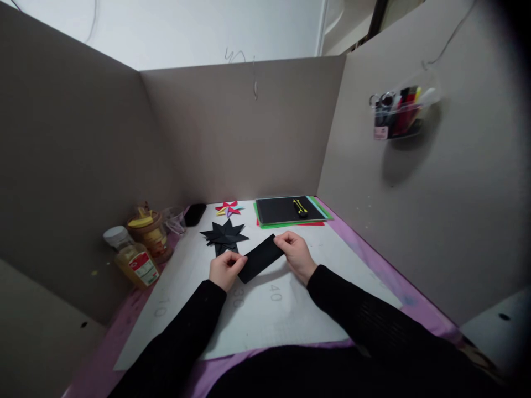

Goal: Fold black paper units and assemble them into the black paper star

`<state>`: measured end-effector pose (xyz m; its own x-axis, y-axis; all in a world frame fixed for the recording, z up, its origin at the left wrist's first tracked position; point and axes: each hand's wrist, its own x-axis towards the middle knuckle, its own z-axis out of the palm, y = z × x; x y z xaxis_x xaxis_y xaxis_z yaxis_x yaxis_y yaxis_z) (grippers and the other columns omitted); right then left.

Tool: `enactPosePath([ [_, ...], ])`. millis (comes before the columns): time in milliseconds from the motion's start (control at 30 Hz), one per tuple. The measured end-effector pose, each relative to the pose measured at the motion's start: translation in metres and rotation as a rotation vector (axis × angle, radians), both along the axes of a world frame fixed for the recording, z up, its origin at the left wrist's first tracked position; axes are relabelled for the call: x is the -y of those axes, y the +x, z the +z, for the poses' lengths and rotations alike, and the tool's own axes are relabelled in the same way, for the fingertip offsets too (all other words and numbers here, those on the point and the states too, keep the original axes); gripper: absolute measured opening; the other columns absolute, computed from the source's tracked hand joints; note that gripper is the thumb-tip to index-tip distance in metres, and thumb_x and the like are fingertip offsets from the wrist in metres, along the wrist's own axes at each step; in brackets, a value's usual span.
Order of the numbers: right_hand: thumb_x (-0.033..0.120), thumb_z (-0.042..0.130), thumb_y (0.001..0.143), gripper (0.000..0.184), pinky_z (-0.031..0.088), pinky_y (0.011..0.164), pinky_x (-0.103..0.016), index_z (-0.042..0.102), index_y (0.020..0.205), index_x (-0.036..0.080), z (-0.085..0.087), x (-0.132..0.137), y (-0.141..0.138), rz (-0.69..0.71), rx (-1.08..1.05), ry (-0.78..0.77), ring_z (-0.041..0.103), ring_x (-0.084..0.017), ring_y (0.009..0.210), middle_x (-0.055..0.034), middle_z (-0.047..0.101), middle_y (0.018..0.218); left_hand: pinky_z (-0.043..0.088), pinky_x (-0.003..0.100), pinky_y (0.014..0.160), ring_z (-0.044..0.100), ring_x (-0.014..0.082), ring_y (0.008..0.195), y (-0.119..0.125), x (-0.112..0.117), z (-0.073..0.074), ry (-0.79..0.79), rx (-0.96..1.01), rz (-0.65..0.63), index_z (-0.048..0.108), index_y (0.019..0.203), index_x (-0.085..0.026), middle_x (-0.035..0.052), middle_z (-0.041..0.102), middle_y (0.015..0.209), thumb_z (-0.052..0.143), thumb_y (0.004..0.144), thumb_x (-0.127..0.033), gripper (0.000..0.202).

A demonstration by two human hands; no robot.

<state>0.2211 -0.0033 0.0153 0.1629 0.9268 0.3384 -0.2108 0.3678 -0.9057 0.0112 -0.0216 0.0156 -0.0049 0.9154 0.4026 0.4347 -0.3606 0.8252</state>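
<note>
A black paper strip (260,258) is held slantwise above the white board, its right end higher. My left hand (225,269) pinches the lower left end between thumb and fingers. At the other end, my right hand (296,254) grips the upper corner the same way. Just behind my left hand lies a pile of black folded-paper stars (225,234) with sharp points, partly hidden by that hand. Farther back sits a small multicoloured paper star (229,208) in red, yellow and other colours.
Coloured sheets with a black one on top (276,210) carry a yellow-and-black cutter (300,208). On the left stand a glue bottle (139,262), a brown cup (151,235), a clear cup (174,220) and a dark phone (194,214). Grey panels enclose three sides; a tool bin (400,119) hangs right.
</note>
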Motion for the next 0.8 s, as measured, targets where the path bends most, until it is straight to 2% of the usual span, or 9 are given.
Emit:
enactPosePath([
  [300,0.033,0.070,0.067,0.024,0.040,0.061,-0.027,0.051,0.059,0.019,-0.002,-0.001,0.000,0.002,0.007,0.006,0.050,-0.013,0.060,0.0019,0.056,0.062,0.044,0.023,0.054,0.057,0.0130,0.055,0.000,0.001,0.000,-0.008,0.005,-0.021,0.064,0.060,-0.017,0.0017,0.066,0.062,0.065,0.067,-0.036,0.020],
  [400,0.032,0.070,0.065,0.022,0.041,0.061,-0.027,0.052,0.073,0.021,-0.002,-0.001,-0.001,0.016,-0.043,-0.006,0.052,-0.013,0.060,0.0031,0.057,0.064,0.044,0.024,0.055,0.057,0.0135,0.057,0.000,0.002,0.002,-0.017,0.015,-0.019,0.064,0.059,-0.017,0.0020,0.066,0.063,0.065,0.066,-0.037,0.021],
  [500,0.032,0.069,0.066,0.030,0.043,0.063,-0.028,0.051,0.087,0.023,-0.002,-0.002,0.002,0.019,-0.029,-0.023,0.056,-0.014,0.062,0.0027,0.060,0.067,0.045,0.025,0.057,0.058,0.0146,0.060,0.000,0.001,0.003,-0.028,0.054,-0.017,0.065,0.060,-0.018,0.0027,0.067,0.066,0.066,0.065,-0.038,0.020],
  [600,0.032,0.068,0.067,0.030,0.044,0.066,-0.029,0.050,0.088,0.022,-0.002,-0.005,0.006,-0.074,-0.007,0.008,0.057,-0.014,0.065,0.0013,0.060,0.070,0.047,0.026,0.061,0.060,0.0159,0.065,0.000,-0.003,0.000,-0.079,0.159,-0.040,0.066,0.065,-0.017,0.0037,0.068,0.073,0.069,0.060,-0.037,0.021],
  [700,0.031,0.069,0.066,0.029,0.043,0.066,-0.028,0.050,0.086,0.021,-0.002,-0.011,0.010,-0.180,-0.044,0.048,0.055,-0.013,0.063,0.0026,0.058,0.068,0.045,0.024,0.056,0.057,0.0136,0.058,0.001,-0.005,-0.005,-0.177,0.255,-0.067,0.065,0.067,-0.016,0.0012,0.065,0.065,0.072,0.057,-0.037,0.024],
  [800,0.030,0.070,0.065,0.028,0.041,0.064,-0.026,0.051,0.083,0.021,-0.004,-0.013,0.012,-0.206,-0.083,0.064,0.052,-0.012,0.061,0.0039,0.056,0.066,0.042,0.022,0.054,0.054,0.0112,0.054,0.003,-0.006,-0.009,-0.237,0.332,-0.069,0.065,0.065,-0.015,-0.0011,0.061,0.058,0.071,0.059,-0.039,0.025],
])
